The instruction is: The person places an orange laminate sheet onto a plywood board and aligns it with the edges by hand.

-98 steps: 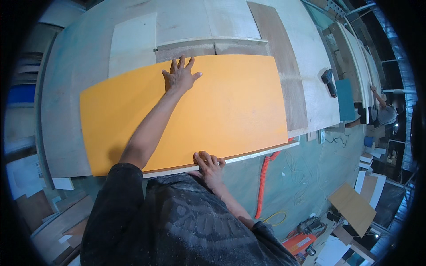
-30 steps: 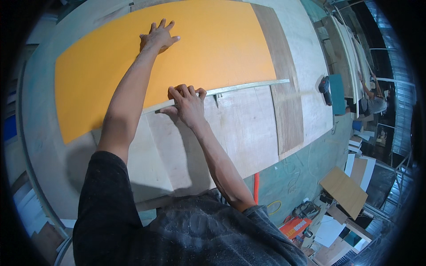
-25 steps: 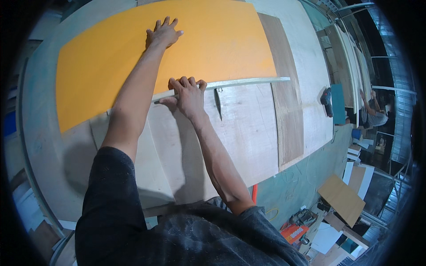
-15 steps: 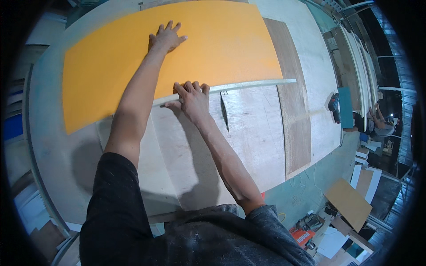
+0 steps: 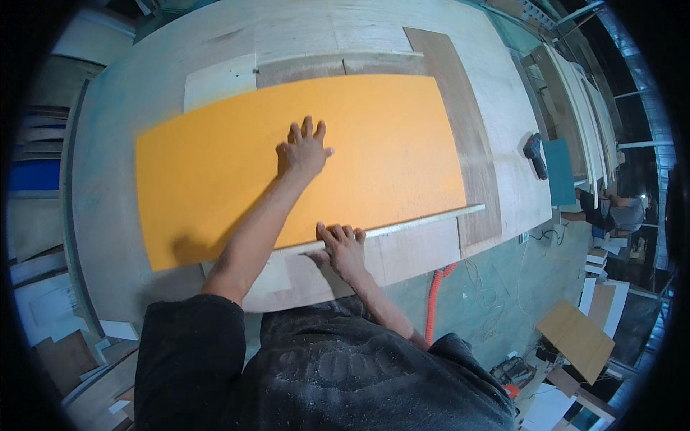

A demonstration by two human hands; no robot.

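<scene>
The orange panel (image 5: 215,179) lies flat mid-frame on the bench (image 5: 129,93). The left hand (image 5: 302,151) presses it, fingers spread; the right hand (image 5: 343,248) rests open-fingered on its near edge.

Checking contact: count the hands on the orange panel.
2: the left hand lies flat on the middle of the orange panel; the right hand presses its near edge.

Plain orange board (image 5: 215,179), pale plywood table (image 5: 129,93)
</scene>
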